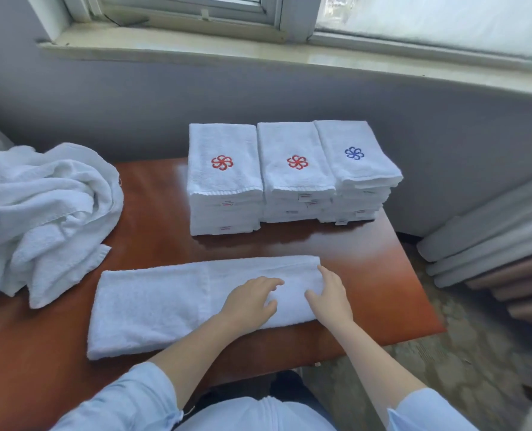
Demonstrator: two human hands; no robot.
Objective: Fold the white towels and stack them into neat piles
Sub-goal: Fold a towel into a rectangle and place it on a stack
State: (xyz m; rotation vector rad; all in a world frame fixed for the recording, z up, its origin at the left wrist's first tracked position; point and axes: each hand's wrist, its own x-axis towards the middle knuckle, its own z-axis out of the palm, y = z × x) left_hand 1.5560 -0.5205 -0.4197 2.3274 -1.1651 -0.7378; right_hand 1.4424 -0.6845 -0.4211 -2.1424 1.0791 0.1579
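Observation:
A white towel (165, 303), folded into a long strip, lies across the near part of the brown table (152, 219). My left hand (252, 298) rests flat on the strip's right part, fingers spread. My right hand (330, 293) lies at the strip's right end, fingers along the edge and thumb on the top. Three piles of folded towels stand at the back: a left pile (224, 181) and a middle pile (295, 175), each with a red flower mark, and a right pile (357, 169) with a blue one. A heap of unfolded white towels (41, 213) sits at the left.
A grey wall and a window sill (258, 54) run behind the table. A radiator (500, 259) stands at the right, beyond the table's edge. The floor shows to the right and below the table's near corner.

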